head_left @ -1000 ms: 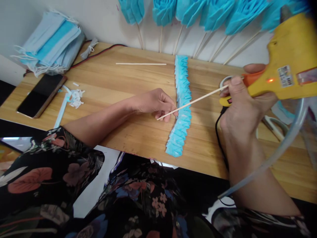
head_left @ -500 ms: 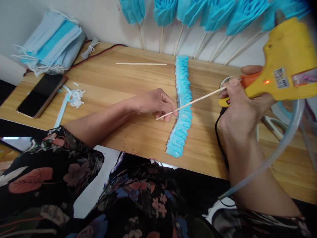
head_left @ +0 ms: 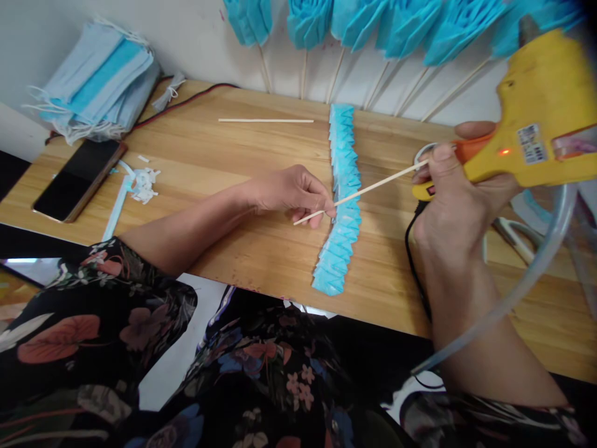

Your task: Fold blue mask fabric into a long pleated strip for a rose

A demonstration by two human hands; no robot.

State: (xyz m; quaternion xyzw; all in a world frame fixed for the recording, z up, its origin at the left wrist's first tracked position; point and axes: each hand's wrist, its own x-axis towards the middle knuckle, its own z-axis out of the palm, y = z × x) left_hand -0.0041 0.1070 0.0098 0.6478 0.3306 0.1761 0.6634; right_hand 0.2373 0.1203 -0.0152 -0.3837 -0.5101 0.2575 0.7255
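Observation:
A thin wooden stick (head_left: 380, 183) slants between my two hands, above a pleated blue strip (head_left: 342, 193) that lies lengthwise on the table. My left hand (head_left: 303, 196) pinches the stick near its lower left end, close beside the strip. With thumb and fingers my right hand (head_left: 459, 186) holds the stick's upper right end, and the same hand grips a yellow glue gun (head_left: 532, 118). The gun's nozzle points up and its small orange light is lit. A long clear glue stick (head_left: 508, 305) hangs out of the gun's back.
Several blue flowers on sticks (head_left: 310, 25) lean against the wall. Another wooden stick (head_left: 265, 121) lies at the back. On the left are a stack of face masks (head_left: 100, 78), a phone (head_left: 77, 180) and white scraps (head_left: 144, 183). Scissors (head_left: 517, 239) and a black cord (head_left: 413, 267) are at right.
My left fingertips have shifted very slightly right along the stick. The glue gun and right hand have barely moved.

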